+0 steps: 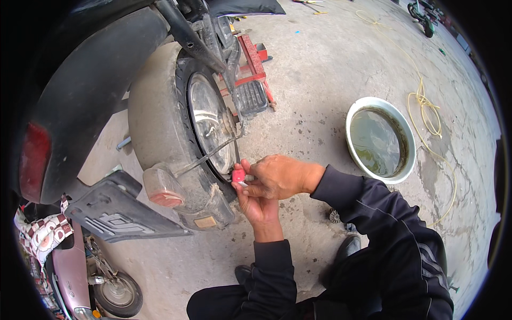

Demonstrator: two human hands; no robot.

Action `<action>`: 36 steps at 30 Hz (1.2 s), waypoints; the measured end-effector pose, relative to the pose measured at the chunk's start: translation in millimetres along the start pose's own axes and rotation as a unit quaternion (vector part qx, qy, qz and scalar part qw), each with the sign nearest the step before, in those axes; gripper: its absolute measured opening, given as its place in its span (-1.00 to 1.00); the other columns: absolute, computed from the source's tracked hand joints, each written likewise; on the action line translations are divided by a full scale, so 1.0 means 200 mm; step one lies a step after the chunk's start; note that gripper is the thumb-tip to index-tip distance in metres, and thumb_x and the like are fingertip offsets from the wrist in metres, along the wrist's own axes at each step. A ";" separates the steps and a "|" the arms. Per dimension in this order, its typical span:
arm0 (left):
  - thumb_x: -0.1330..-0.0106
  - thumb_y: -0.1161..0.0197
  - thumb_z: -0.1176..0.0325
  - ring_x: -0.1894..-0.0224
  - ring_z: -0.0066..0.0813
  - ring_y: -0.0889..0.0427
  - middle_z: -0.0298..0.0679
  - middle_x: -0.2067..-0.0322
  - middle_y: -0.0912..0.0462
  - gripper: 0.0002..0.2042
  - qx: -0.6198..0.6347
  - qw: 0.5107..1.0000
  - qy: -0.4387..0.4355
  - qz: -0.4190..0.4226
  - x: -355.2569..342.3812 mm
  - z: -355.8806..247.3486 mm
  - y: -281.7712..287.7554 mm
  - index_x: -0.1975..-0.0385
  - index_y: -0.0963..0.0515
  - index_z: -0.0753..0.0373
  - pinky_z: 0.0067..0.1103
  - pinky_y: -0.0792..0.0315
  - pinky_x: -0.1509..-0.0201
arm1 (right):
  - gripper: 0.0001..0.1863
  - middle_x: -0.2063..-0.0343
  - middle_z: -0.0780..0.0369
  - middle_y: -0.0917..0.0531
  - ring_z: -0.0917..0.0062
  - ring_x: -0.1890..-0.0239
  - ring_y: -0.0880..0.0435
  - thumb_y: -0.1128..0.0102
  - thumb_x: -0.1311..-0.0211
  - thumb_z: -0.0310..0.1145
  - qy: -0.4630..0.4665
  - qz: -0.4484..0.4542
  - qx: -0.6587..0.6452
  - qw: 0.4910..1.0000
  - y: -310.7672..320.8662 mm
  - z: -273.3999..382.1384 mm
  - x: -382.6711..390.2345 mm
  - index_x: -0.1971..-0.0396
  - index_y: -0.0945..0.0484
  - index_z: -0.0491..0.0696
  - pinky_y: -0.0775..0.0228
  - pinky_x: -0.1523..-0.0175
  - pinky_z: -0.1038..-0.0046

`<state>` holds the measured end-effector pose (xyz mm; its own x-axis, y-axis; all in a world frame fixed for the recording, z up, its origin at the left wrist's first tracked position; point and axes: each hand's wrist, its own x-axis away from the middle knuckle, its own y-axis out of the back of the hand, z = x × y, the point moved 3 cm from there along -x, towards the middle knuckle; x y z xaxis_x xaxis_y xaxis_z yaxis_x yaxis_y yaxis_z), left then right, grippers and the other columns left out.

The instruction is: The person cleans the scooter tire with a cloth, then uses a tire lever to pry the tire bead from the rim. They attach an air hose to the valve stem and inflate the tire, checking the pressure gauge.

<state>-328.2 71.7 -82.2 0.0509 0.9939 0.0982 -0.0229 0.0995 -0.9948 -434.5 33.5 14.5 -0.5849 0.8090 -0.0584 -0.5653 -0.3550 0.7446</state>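
My hands meet beside the rear wheel (205, 114) of a motor scooter, close to the lower back edge of its tyre (188, 101). Between the fingertips is a small pinkish-red piece (238, 175) with a white part at its lower side; its exact kind does not show. My left hand (260, 209) comes from below, fingers closed about it. Reaching in from the right, my right hand (288, 176) pinches at the same piece, its thumb and fingers partly covering it. The dusty mudguard (154, 106) and a tail lamp (164, 192) stand just left of the hands.
A pale basin (353, 152) of murky water stands on the concrete floor to the right. Beyond it lies a coiled yellow hose (426, 114). A red metal stand (250, 56) is beside the scooter. A pink two-wheeler (72, 272) stands at lower left. A toothed round part (334, 216) lies near my shoe.
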 end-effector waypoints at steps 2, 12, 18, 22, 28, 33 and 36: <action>-0.42 -0.34 0.19 -0.40 -0.44 -0.41 -0.30 -0.30 -0.55 -0.51 -0.008 1.000 0.009 0.007 0.01 0.00 -0.01 -0.31 -0.44 0.13 -0.26 -0.20 -0.56 | -0.51 0.53 -0.13 -0.64 -0.08 0.36 -0.66 -0.25 -0.28 -0.04 0.022 -0.018 -0.025 0.999 -0.01 -0.01 0.01 0.44 -0.60 -0.26 -0.49 0.20 0.03; -0.46 -0.28 0.06 -0.39 -0.36 -0.41 -0.27 -0.35 -0.48 -0.48 -0.112 0.994 -0.008 -0.018 0.00 0.00 0.01 -0.32 -0.42 0.15 -0.26 -0.18 -0.56 | -0.64 0.53 -0.12 -0.63 -0.08 0.35 -0.65 -0.29 -0.25 -0.17 0.012 -0.051 -0.070 0.996 -0.06 -0.07 0.04 0.41 -0.63 -0.24 -0.48 0.18 0.05; -0.48 -0.18 -0.09 -0.39 -0.27 -0.38 -0.18 -0.34 -0.43 -0.41 -0.213 0.977 0.010 0.000 0.06 0.02 -0.01 -0.33 -0.36 0.19 -0.21 -0.21 -0.52 | -0.64 0.42 -0.09 -0.67 -0.08 0.28 -0.65 -0.28 -0.27 -0.16 0.015 -0.023 -0.082 0.996 -0.04 -0.04 0.04 0.33 -0.61 -0.22 -0.49 0.11 0.08; -0.54 -0.06 -0.14 -0.36 -0.30 -0.42 -0.27 -0.25 -0.49 -0.44 -0.273 0.962 0.009 0.001 0.10 0.04 -0.03 -0.30 -0.38 0.16 -0.25 -0.30 -0.44 | -0.59 0.44 -0.09 -0.66 -0.07 0.28 -0.65 -0.30 -0.28 -0.09 0.002 -0.002 -0.029 1.000 -0.01 -0.04 0.07 0.33 -0.60 -0.22 -0.49 0.12 0.08; -0.56 -0.02 -0.14 -0.35 -0.24 -0.43 -0.19 -0.27 -0.49 -0.47 -0.315 0.947 -0.042 0.038 0.08 0.08 -0.03 -0.22 -0.39 0.21 -0.26 -0.22 -0.50 | -0.64 0.42 -0.06 -0.67 -0.04 0.29 -0.68 -0.25 -0.31 -0.16 -0.013 -0.037 -0.023 0.999 -0.09 -0.05 0.09 0.22 -0.61 -0.23 -0.53 0.12 0.09; -0.55 -0.09 -0.08 -0.28 -0.25 -0.49 -0.13 -0.16 -0.58 -0.55 -0.356 0.931 -0.078 0.015 0.07 0.07 -0.01 -0.08 -0.44 0.23 -0.27 -0.30 -0.45 | -0.69 0.37 -0.07 -0.66 -0.04 0.31 -0.67 -0.22 -0.33 -0.26 0.016 -0.133 -0.058 0.989 -0.15 -0.06 0.12 0.17 -0.63 -0.23 -0.55 0.15 0.11; -0.55 -0.08 -0.09 -0.25 -0.29 -0.52 -0.16 -0.14 -0.58 -0.53 -0.356 0.930 -0.087 -0.003 0.06 0.08 -0.01 -0.07 -0.45 0.25 -0.31 -0.35 -0.40 | -0.69 0.43 -0.06 -0.66 -0.03 0.33 -0.67 -0.21 -0.36 -0.19 -0.013 -0.096 -0.054 0.994 -0.13 -0.05 0.10 0.28 -0.63 -0.19 -0.53 0.18 0.10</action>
<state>-342.8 83.7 -77.7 -0.1144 0.9924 0.0446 0.6471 0.1085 -0.7546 -437.0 53.6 -12.2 -0.4464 0.8776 -0.1747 -0.7250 -0.2403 0.6454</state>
